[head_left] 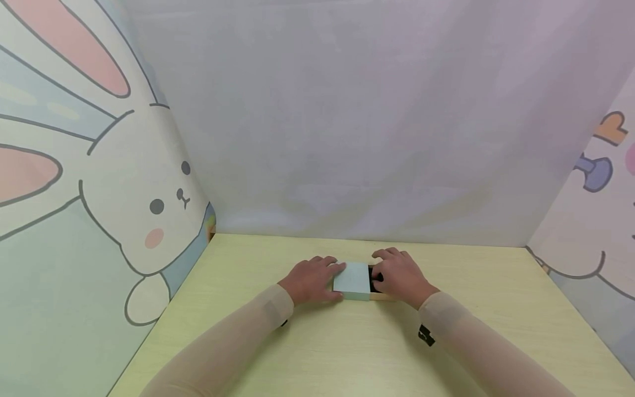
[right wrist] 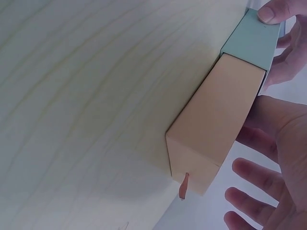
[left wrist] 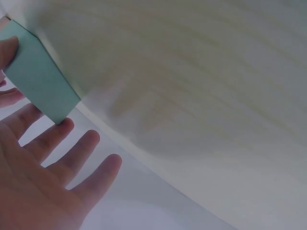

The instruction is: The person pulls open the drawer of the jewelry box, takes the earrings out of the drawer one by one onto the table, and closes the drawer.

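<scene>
A drawer-style gift box lies on the table, its mint-green sleeve (head_left: 352, 277) on the left and its peach inner drawer (right wrist: 211, 110) slid partway out to the right. The drawer has a dark inside and a small ribbon tab (right wrist: 183, 186) on its end. My left hand (head_left: 312, 280) holds the sleeve, thumb on the near side and forefinger over the top; its other fingers are spread. My right hand (head_left: 401, 277) is over the drawer's opening, thumb and forefinger bent into it and the other fingers apart. Whether those fingertips hold anything inside is hidden.
The pale wooden table (head_left: 327, 353) runs back to a plain whitish cloth wall (head_left: 347, 121). Side panels carry cartoon prints, a rabbit (head_left: 134, 209) on the left among them. A black strap piece (head_left: 426, 334) hangs below the right sleeve.
</scene>
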`<state>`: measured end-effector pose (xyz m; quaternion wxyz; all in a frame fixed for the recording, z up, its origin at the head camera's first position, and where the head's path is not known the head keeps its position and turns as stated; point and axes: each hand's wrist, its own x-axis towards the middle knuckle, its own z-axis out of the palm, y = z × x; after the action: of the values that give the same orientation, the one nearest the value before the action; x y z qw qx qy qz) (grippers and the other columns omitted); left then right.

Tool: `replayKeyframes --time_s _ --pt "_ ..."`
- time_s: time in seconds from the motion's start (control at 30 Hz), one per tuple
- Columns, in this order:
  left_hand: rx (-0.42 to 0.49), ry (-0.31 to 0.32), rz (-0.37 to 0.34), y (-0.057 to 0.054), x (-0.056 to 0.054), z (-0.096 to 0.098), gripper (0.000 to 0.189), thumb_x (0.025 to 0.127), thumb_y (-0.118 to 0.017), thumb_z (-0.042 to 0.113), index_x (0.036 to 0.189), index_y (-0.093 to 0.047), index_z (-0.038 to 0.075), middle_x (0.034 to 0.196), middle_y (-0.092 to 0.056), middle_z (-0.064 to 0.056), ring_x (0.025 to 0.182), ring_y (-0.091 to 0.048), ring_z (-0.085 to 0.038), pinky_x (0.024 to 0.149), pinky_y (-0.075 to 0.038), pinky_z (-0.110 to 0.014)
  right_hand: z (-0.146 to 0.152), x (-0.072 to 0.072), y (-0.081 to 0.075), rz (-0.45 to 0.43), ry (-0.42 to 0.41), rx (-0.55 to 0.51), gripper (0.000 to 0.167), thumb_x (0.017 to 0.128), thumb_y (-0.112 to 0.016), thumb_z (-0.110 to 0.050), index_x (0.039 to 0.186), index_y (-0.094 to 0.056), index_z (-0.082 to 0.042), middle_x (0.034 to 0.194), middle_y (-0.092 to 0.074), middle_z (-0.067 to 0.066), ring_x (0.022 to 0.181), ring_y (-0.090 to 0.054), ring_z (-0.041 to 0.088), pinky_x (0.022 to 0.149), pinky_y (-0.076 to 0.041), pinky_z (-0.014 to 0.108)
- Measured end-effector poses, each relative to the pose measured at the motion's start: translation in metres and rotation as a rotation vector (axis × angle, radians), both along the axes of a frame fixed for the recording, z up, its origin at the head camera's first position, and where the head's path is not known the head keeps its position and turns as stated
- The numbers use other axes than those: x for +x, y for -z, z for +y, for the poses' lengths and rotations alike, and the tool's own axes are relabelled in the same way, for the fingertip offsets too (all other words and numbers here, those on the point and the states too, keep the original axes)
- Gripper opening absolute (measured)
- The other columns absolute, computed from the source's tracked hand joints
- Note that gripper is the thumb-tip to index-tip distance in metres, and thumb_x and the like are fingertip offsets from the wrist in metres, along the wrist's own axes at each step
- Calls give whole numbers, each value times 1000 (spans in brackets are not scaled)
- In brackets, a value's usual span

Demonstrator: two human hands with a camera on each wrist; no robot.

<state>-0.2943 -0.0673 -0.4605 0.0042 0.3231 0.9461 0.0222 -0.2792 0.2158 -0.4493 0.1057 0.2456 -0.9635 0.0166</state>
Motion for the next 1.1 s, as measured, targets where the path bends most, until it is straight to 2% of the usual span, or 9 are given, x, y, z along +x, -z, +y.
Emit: replayKeyframes --time_s 1.1 --pt "-10 5 2 -2 1 -1 82 107 -77 66 177 -56 28 175 -64 -1 155 -68 -28 117 -65 -49 11 7 -12 88 -32 -40 4 97 -96 -18 95 -93 -22 144 -83 13 134 -76 41 106 -65 65"
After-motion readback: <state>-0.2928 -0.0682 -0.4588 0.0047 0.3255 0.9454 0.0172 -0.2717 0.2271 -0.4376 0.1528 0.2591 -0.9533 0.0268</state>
